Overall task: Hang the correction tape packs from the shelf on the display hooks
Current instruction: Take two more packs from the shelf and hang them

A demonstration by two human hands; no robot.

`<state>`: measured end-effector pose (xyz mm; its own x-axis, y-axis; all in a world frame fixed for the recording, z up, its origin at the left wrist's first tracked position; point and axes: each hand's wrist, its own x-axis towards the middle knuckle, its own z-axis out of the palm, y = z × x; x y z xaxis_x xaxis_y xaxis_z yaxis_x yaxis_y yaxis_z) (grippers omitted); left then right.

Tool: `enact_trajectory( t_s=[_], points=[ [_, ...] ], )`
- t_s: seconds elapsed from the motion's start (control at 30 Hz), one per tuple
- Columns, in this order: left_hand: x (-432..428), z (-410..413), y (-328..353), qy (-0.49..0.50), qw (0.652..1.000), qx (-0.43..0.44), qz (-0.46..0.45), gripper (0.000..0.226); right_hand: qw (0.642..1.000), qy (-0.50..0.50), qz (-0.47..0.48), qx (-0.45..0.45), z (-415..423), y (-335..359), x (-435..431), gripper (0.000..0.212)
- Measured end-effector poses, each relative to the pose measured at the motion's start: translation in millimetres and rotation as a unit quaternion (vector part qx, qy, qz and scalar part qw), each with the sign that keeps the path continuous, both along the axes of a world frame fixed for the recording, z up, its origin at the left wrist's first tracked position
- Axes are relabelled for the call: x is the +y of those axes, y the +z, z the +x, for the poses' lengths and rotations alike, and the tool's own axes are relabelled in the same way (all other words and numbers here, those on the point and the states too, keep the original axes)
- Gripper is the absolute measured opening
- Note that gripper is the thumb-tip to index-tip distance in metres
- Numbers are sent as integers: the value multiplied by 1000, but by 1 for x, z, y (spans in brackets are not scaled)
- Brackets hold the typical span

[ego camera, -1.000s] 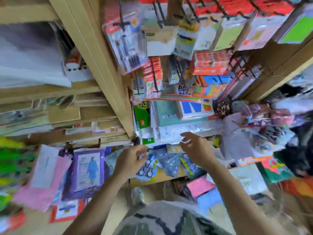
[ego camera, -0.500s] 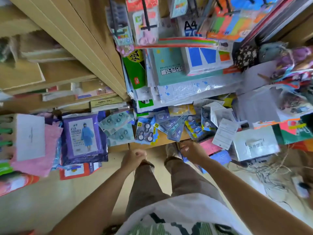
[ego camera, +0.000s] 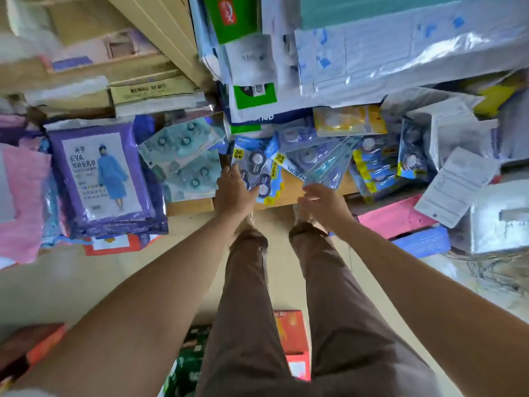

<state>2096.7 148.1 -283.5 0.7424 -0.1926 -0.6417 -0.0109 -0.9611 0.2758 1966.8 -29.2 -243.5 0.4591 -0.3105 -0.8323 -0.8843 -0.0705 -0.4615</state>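
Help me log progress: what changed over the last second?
Both hands dropped from the upper stock, then reached forward: the left hand now lies on a correction tape pack, the right hand nears the fanned packs. Grip unclear. Packs on the shelf stayed put.

**Correction tape packs heaped at the shelf's front edge**

The correction tape packs (ego camera: 312,156) lie flat in a loose, overlapping heap on the wooden shelf (ego camera: 292,193). At the shelf's front edge sits a blue pack (ego camera: 253,164) with round white tapes and a yellow "36" tag, its lower end overhanging the edge. The left hand (ego camera: 234,190) has its fingers (ego camera: 230,174) on this pack. Further in on the shelf, clear-and-blue cards fan out at a slant, one reading "VALUE PACK". A yellow pack (ego camera: 347,120) lies at the shelf's back. The blue-and-yellow packs (ego camera: 372,167) toward its right end seem the same goods, though blurred.
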Motion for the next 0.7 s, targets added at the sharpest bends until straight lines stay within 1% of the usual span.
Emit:
enact_trajectory(
  t_s=[0.03,0.07,0.1,0.2,0.23,0.3,0.37,0.43,0.5,0.53,0.6,0.7],
  points=[
    [-1,0,-10,5,1000,-8,3,96,1000,-21,2,-4,0,-10,3,33],
    [-3,0,-16,13,1000,-16,4,107,999,-41,9,-7,1,-18,7,31],
    [-2,0,-25,15,1000,-24,9,113,998,-58,21,-10,1,-26,10,32],
    [5,2,-39,6,998,-48,32,115,991,-115,67,-9,4,-42,19,48],
    [8,4,-41,19,998,-46,23,113,989,-125,80,-11,5,-47,21,54],
    [12,8,-41,69,997,-29,-25,102,983,-156,98,-12,10,-51,24,64],
    [15,13,-39,114,990,-13,-77,81,973,-195,120,-4,15,-51,27,68],
    [21,15,-34,151,982,1,-115,66,966,-223,133,-2,18,-48,29,56],
    [29,13,-23,201,970,15,-133,61,954,-261,150,-10,18,-44,31,45],
    [33,9,-16,228,963,18,-140,58,950,-269,160,-12,17,-39,33,44],
    [42,-2,-1,287,942,44,-170,49,945,-272,180,-14,16,-29,37,48],
    [50,-26,25,352,895,130,-242,38,942,-266,206,-6,12,-18,45,54]
  ],
)
